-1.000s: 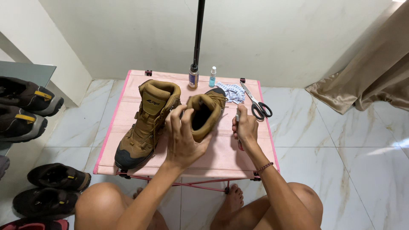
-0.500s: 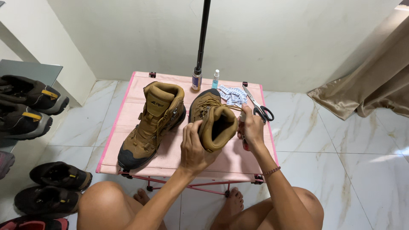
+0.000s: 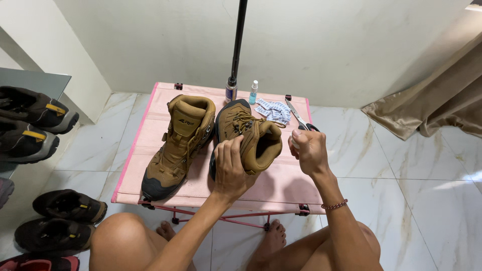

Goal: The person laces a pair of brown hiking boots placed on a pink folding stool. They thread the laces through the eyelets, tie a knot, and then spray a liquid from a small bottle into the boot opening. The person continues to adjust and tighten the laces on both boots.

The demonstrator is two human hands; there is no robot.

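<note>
Two tan lace-up boots stand on a small pink folding table (image 3: 150,125). The left boot (image 3: 178,140) stands upright by itself, toe toward me. My left hand (image 3: 230,168) grips the heel and collar of the right boot (image 3: 248,138), whose toe points away from me and whose opening faces me. My right hand (image 3: 307,149) hovers just right of that boot with its fingers curled shut. A small pale bit shows at its fingertips; I cannot tell what it is.
At the table's far edge are a black pole base (image 3: 231,90), a small spray bottle (image 3: 253,93), a pile of white sachets (image 3: 273,110) and scissors (image 3: 300,118). Dark shoes sit on a shelf (image 3: 35,118) and the floor (image 3: 65,218) at left. A beige curtain (image 3: 432,100) hangs at right.
My left hand has turned the right boot from leaning against the left boot to standing apart with its toe away. My right hand came off the table and closed beside it.
</note>
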